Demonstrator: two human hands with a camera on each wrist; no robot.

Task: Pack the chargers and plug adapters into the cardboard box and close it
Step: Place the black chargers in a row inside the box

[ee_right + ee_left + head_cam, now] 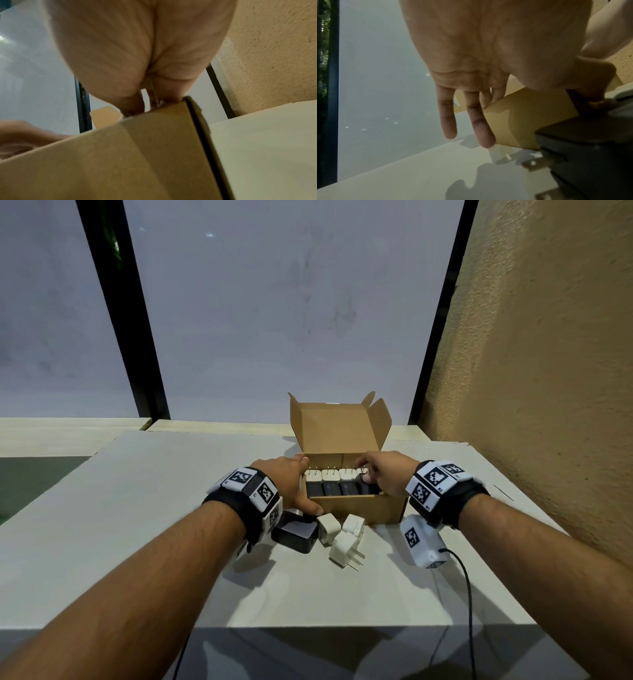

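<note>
- Nearest, just below centre of the head view, three white adapters and one black charger lie loose on the table, touching or just beside the box's front wall.
- The left hand, left of centre, steadies the box's left side: thumb on the front corner, fingers straight and relaxed along the side, gripping nothing.
- The right hand reaches into the box's right end, fingers curled down onto a black charger; whether it grips or only presses, I cannot tell.
- The box, centre frame, holds a near row of black chargers and a far row of white adapters, lid upright behind.
- Judgement: packing is in hand, mostly done. Next, seat this piece, then find room for the four loose ones before folding the lid.
</note>
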